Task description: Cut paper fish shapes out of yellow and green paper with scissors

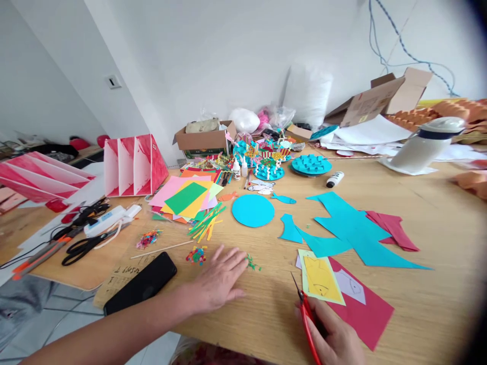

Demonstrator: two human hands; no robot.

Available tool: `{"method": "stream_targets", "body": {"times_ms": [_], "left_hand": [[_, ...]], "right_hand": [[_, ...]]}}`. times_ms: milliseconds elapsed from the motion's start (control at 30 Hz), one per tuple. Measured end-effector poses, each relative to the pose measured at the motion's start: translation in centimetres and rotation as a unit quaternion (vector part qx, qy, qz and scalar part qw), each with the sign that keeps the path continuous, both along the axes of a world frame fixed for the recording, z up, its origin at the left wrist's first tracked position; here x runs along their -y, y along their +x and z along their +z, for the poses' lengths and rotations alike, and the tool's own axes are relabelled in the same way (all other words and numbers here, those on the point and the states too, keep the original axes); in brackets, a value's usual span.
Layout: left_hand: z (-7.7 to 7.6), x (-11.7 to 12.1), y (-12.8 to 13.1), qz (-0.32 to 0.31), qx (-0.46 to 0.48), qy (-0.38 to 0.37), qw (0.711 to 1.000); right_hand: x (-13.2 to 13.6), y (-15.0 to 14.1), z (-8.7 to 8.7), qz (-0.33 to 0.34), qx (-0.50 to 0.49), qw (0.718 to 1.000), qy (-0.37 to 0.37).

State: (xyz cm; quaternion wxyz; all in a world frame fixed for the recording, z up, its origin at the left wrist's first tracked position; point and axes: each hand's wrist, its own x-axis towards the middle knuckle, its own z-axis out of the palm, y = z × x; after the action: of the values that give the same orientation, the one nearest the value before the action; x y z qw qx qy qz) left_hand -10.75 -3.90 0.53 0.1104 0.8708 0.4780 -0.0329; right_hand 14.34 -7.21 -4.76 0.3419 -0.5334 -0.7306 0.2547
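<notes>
My left hand (219, 278) lies flat on the table with fingers spread, beside a small heap of green paper bits (252, 262). In my right hand (335, 332) is a pair of red-handled scissors (305, 309), with the thin dark blades pointing up and away. Right by the blades lies a yellow paper piece with a drawn fish (318, 276) on a pale green sheet. Under it, a dark red sheet (375, 324) carries a white paper with a drawn fish (352, 288). A blue paper disc (253, 211) rests farther back.
Blue paper offcuts (342, 223) spread to the right. Stacked coloured sheets (186, 197), green and yellow strips (205, 223) and a black phone (142, 281) are on the left. Behind stand glue bottles (236, 170), decorated blue discs (268, 170) and a white jug (426, 144).
</notes>
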Motion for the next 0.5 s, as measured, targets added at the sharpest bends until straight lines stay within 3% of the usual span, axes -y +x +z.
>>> {"method": "stream_targets", "body": {"times_ms": [100, 267, 500], "left_hand": [[0.7, -1.5, 0.7, -0.01, 0.03, 0.057, 0.998], [0.3, -2.2, 1.3, -0.166, 0.03, 0.045, 0.985], [-1.5, -2.4, 0.4, -0.153, 0.007, 0.028, 0.988]], "right_hand": [[0.3, -0.3, -0.1, -0.027, -0.03, 0.999, -0.018], [0.4, -0.7, -0.2, -0.045, -0.061, 0.997, -0.029], [0.5, -0.7, -0.1, -0.05, -0.074, 0.995, -0.032]]}}
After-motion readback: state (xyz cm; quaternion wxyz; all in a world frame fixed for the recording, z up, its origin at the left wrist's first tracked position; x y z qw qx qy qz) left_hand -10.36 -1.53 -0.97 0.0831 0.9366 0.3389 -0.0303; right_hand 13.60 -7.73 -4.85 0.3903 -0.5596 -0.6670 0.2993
